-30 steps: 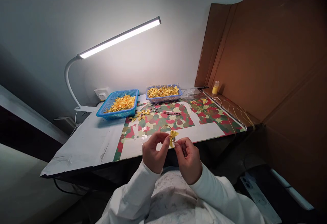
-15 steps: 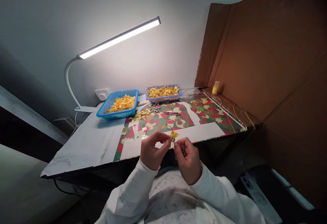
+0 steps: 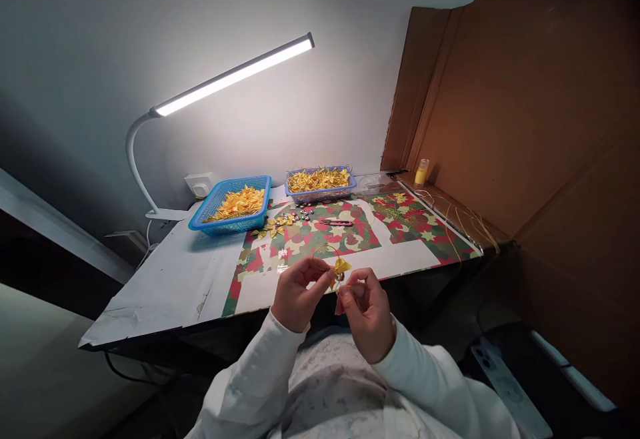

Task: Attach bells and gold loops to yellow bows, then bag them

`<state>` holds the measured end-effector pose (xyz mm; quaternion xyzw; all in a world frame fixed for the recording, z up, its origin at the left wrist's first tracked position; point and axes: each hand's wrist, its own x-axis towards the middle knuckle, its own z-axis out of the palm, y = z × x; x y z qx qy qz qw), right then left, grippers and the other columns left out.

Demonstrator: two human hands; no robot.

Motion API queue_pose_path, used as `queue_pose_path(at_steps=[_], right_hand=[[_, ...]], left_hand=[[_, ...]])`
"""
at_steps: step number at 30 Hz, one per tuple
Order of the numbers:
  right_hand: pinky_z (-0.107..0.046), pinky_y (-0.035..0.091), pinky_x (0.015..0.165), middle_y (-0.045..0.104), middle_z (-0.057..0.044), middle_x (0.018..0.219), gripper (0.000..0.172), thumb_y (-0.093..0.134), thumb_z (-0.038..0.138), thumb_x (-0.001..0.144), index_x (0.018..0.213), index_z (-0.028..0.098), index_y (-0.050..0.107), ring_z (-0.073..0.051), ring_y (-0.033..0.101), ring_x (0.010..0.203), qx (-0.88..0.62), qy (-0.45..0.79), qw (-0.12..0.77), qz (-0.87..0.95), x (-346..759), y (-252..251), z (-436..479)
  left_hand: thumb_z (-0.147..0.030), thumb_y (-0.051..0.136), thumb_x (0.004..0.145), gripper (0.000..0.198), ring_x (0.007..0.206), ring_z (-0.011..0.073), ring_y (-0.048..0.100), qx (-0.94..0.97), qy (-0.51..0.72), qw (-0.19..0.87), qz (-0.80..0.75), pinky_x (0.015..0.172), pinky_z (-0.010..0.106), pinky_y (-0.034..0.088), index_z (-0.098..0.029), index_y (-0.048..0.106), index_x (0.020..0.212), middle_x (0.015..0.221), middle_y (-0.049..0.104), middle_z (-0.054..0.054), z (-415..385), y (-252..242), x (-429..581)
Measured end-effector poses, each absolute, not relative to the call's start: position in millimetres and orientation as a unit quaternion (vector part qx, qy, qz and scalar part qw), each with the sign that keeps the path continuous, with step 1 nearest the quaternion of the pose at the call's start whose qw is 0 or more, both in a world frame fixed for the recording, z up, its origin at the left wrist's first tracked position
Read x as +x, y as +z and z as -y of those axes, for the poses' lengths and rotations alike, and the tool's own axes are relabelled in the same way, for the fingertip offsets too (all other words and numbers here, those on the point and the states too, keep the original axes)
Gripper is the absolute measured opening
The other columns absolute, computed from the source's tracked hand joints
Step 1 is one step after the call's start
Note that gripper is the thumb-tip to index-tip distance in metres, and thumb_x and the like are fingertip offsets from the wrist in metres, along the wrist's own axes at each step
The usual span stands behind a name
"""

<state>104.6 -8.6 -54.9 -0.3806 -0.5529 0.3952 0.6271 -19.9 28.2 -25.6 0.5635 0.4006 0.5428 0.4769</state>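
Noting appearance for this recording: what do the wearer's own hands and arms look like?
The left hand and right hand are bare, with no gloves, rings or watch visible. Both arms are covered by long, loose white sleeves reaching about to the wrists, with no pattern or lettering I can make out.

A bow (image 3: 342,265) sits between the left hand (image 3: 299,293) and right hand (image 3: 369,313), over the near edge of the desk (image 3: 160,279). Ahead of both lie snips (image 3: 340,223), with bells (image 3: 306,213) to their left and a basket (image 3: 323,195) behind; a second basket (image 3: 229,227) stands forward-left of the left hand, a bottle (image 3: 422,172) forward-right of the right hand
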Motion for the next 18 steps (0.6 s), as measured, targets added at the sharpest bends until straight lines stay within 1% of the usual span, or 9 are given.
queue_pose_path(at_steps=[5, 13, 18], right_hand=[[-0.023, 0.044, 0.053, 0.054, 0.006, 0.056, 0.008, 0.047, 0.024, 0.089, 0.085, 0.022, 0.040, -0.011, 0.054, 0.051, -0.370, 0.381, 0.635, 0.561, 105.0, -57.7, 8.5], [-0.023, 0.042, 0.052, 0.055, 0.006, 0.056, 0.011, 0.047, 0.026, 0.091, 0.084, 0.023, 0.039, -0.011, 0.053, 0.050, -0.376, 0.369, 0.636, 0.563, 104.2, -56.5, 10.6], [-0.023, 0.042, 0.052, 0.054, 0.005, 0.056, 0.015, 0.048, 0.029, 0.091, 0.080, 0.023, 0.039, -0.011, 0.053, 0.051, -0.385, 0.361, 0.640, 0.558, 102.4, -55.8, 11.4]], left_hand=[[-0.031, 0.075, 0.070, 0.021, 0.065, 0.0133, 0.063, 0.552, 0.542, 0.501, -0.388, 0.064, 0.024, 0.053, -0.014, 0.063, 0.074, 0.070, 0.067, 0.003, -28.4, -25.9, -20.2], [-0.030, 0.071, 0.073, 0.019, 0.070, 0.0157, 0.067, 0.563, 0.552, 0.487, -0.378, 0.067, 0.025, 0.054, -0.015, 0.060, 0.075, 0.071, 0.067, 0.003, -26.1, -25.2, -16.7], [-0.030, 0.070, 0.075, 0.018, 0.068, 0.0147, 0.064, 0.560, 0.557, 0.471, -0.393, 0.066, 0.025, 0.053, -0.015, 0.060, 0.077, 0.071, 0.066, 0.002, -24.6, -30.3, -16.0]])
